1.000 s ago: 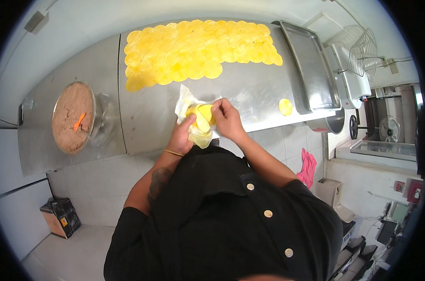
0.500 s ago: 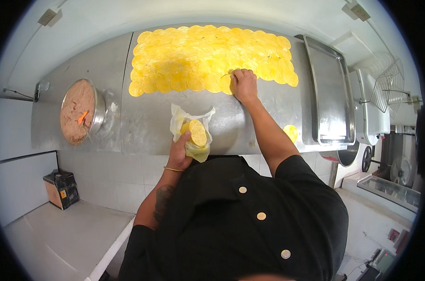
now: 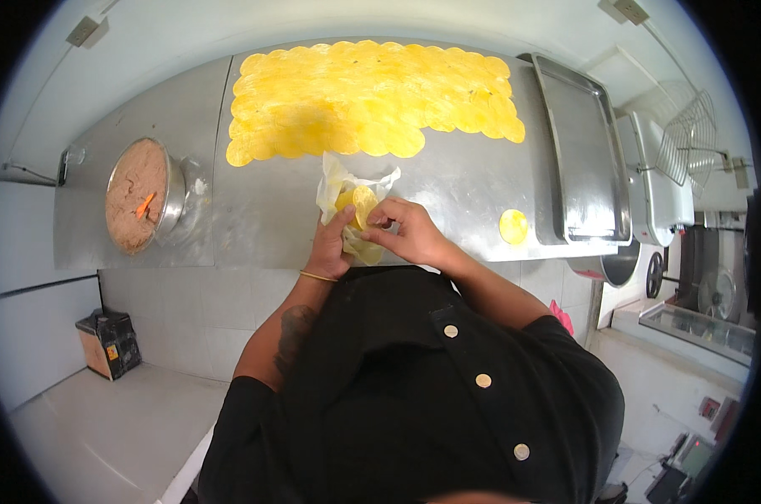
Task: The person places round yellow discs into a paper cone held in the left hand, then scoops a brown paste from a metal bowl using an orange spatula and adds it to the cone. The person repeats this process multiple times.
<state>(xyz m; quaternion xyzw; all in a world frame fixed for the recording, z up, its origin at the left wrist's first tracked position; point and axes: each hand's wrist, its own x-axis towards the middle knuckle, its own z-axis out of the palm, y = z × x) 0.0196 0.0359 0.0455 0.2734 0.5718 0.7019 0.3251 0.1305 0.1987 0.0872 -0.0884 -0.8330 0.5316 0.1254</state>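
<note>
My left hand [image 3: 332, 241] grips a stack of round yellow tortillas [image 3: 345, 200] wrapped in pale paper [image 3: 334, 172], held over the near edge of the steel table. At the stack's right side, the fingers of my right hand [image 3: 410, 231] are pinched at the top tortilla [image 3: 364, 204], which tilts up from the others. Beyond both hands lies a broad sheet of overlapping yellow tortillas [image 3: 372, 92], shiny on top, with scalloped edges. One loose tortilla [image 3: 513, 227] rests by itself right of my right hand.
A steel bowl [image 3: 176, 197] of pinkish-brown paste with an orange-handled utensil [image 3: 146, 205] stands at the left. Along the right end of the table [image 3: 473, 185] lies a long metal tray [image 3: 557, 151], with a white appliance [image 3: 649, 181] past it. A dark box [image 3: 108, 343] sits below left.
My right hand has come back from the sheet's near edge to the wrapped stack. A tortilla it was placing now lies flat in that edge. The stack has shifted slightly right.
</note>
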